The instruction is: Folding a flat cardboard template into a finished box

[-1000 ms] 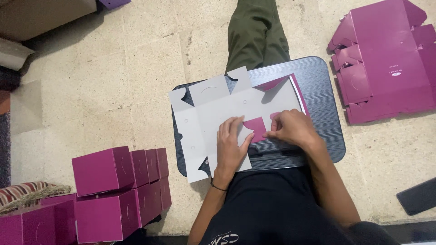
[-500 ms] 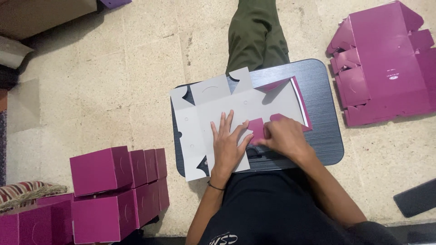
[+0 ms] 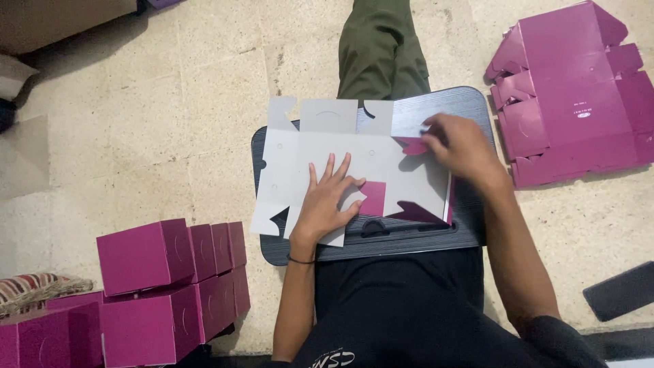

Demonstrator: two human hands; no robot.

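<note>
A flat die-cut cardboard box blank (image 3: 320, 153), grey side up with magenta flaps folded over, lies on a dark lap tray (image 3: 470, 221) across my legs. My left hand (image 3: 327, 201) presses flat on the blank near its front edge, fingers spread, beside a small folded magenta flap (image 3: 373, 198). My right hand (image 3: 460, 146) is at the blank's far right part, pinching a magenta flap (image 3: 413, 145) and folding it.
A stack of flat magenta box blanks (image 3: 575, 95) lies on the floor at the right. Several assembled magenta boxes (image 3: 160, 286) stand at the lower left. A dark phone-like slab (image 3: 623, 291) lies at the lower right. My outstretched leg (image 3: 378, 51) runs forward past the tray.
My right hand moved from the near middle flap up to the blank's far right flap. The left hand shifted up and spread flat. The blank now lies squarer on the tray.
</note>
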